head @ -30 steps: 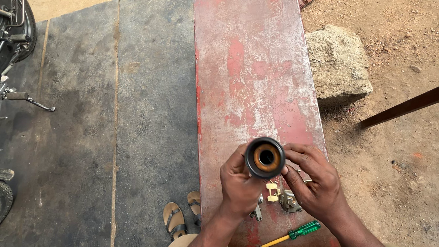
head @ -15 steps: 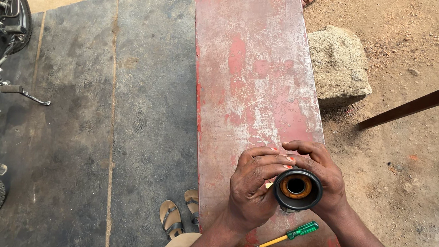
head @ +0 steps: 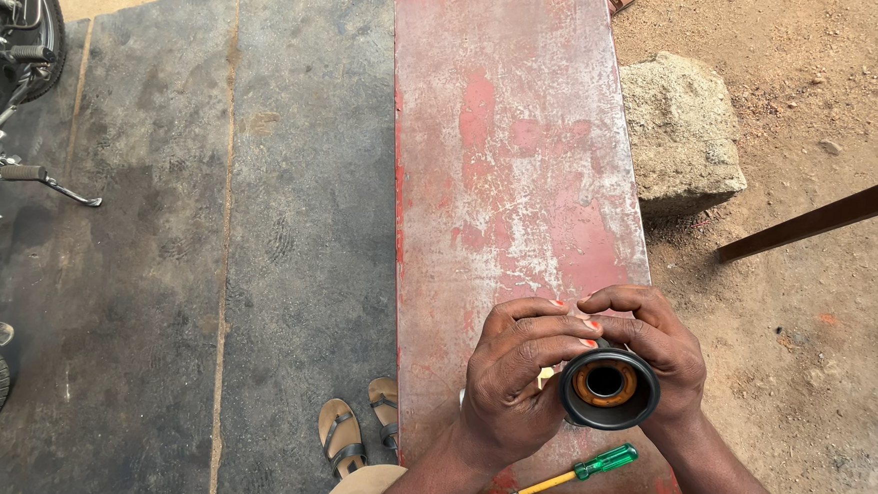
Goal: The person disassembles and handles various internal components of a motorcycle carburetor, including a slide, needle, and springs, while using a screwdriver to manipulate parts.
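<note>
Right now both hands are closed around a short black cylinder (head: 610, 388) with an orange-brown ring inside its open end, held up just above the near end of the worn red table (head: 509, 160), in the lower right of the frame. The left hand (head: 512, 381) wraps the part from the left, its fingers curled over the top; the right hand (head: 659, 354) cups it from behind and the right, fingertips meeting those of the left on the upper rim. Neither hand is open at all.

As for progress, I judge the work to be mid-way: the part is off the table and being handled, with its open end turned toward the camera, while the screwdriver (head: 572, 473) with a green and yellow handle lies unused on the table just below the hands. Whether the inner ring is fully seated cannot be told from here.

A grey stone (head: 680, 129) sits beside the table in the upper right, a pair of sandals (head: 359, 433) on the dark floor at lower centre, and part of a motorbike (head: 1, 104) at the left edge.
</note>
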